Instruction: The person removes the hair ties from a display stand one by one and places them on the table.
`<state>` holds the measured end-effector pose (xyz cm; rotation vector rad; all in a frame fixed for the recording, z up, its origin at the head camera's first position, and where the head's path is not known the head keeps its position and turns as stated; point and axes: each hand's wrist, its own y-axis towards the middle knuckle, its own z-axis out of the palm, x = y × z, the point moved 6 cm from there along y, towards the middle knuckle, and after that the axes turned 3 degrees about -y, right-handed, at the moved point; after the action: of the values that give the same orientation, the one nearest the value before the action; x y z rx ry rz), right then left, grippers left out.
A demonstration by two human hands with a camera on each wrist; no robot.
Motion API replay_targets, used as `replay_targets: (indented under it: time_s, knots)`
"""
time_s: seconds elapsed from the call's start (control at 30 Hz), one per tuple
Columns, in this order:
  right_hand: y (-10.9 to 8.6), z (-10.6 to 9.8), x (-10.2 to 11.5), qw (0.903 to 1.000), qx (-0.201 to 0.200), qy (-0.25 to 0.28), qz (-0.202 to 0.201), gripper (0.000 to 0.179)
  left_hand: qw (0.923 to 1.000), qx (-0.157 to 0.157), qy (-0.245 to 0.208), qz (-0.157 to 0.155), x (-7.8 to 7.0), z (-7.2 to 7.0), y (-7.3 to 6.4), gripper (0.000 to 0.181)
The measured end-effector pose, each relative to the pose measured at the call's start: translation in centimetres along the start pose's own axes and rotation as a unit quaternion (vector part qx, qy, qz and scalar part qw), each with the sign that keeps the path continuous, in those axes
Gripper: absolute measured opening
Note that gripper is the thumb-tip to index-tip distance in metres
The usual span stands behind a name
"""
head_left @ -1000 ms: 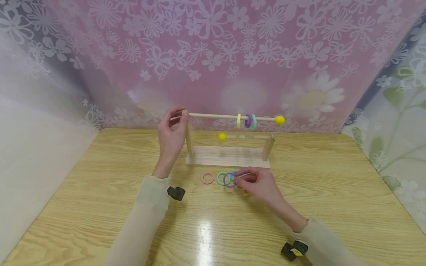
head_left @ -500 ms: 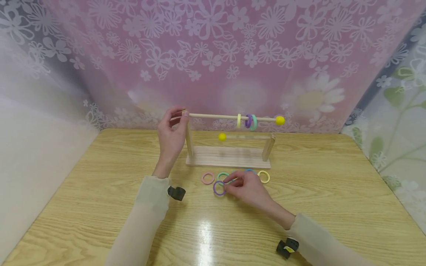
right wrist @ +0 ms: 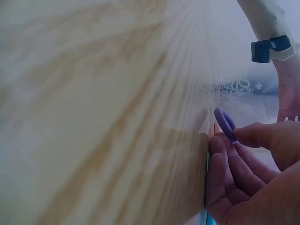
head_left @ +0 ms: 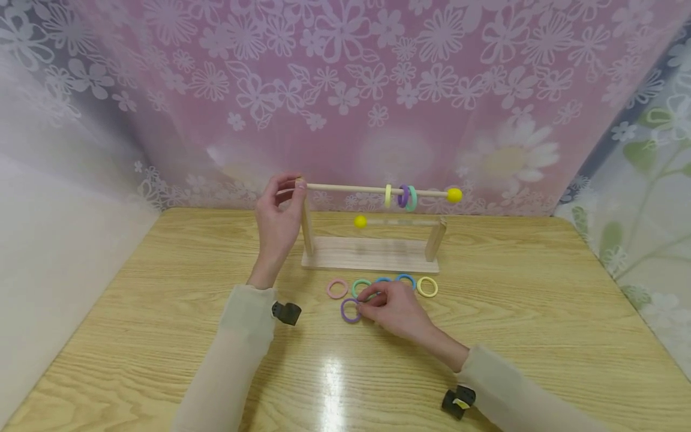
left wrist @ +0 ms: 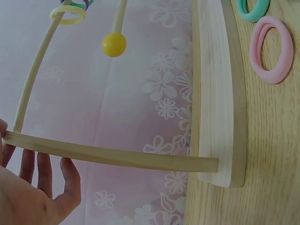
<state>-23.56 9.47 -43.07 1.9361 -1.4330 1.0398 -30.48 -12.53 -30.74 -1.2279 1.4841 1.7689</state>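
Note:
My left hand (head_left: 278, 219) grips the top of the left post (head_left: 307, 231) of a wooden rack, where the upper rod (head_left: 345, 189) joins it. In the left wrist view its fingers (left wrist: 44, 173) lie behind that post. A yellow, a purple and a mint hair tie (head_left: 387, 196) hang on the upper rod. Low over the table, in front of the rack, my right hand (head_left: 396, 309) pinches another purple hair tie (right wrist: 225, 123) between thumb and fingertips. Behind this hand a blue hair tie (head_left: 383, 279) is partly hidden.
A pink hair tie (head_left: 327, 290), a green one (head_left: 354, 288), a second blue one (head_left: 414, 282) and a yellow one (head_left: 436, 288) lie in a row before the rack's base (head_left: 372, 255). Yellow balls (head_left: 454, 195) cap both rods. A flowered curtain (head_left: 345, 108) hangs behind the table.
My right hand has moved left and toward me with the purple hair tie, out of the row. The blue and yellow hair ties have come into sight. My left hand stays put.

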Motion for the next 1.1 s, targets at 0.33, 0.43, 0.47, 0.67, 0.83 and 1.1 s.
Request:
replay_targets:
  time_s: [0.33,0.43,0.47,0.67,0.83,1.1]
  knots:
    - [0.2,0.3,0.4,0.9997,-0.006,-0.020,0.011,0.008,0.9999,-0.002,-0.008,0.013,1.9,-0.1,0.7,0.023]
    - [0.3,0.4,0.5,0.9996,-0.002,-0.028,0.001,0.007,0.9998,0.001,-0.014,0.016,1.9,-0.1,0.8,0.024]
    - [0.3,0.3,0.5,0.9996,-0.001,-0.030,-0.002,0.007,0.9997,0.002,-0.015,0.017,1.9,-0.1,0.8,0.024]
    - [0.2,0.2,0.7,0.9993,-0.002,-0.036,-0.003,0.007,0.9997,0.003,-0.015,0.018,1.7,-0.1,0.7,0.022]
    - [0.1,-0.3,0.9,0.9994,-0.008,-0.033,-0.010,0.008,0.9999,0.002,-0.014,0.009,1.7,0.0,0.7,0.023]
    - [-0.2,-1.4,1.3,0.9974,-0.043,-0.047,-0.034,0.008,0.9999,0.004,-0.011,0.002,1.9,0.0,0.7,0.026]
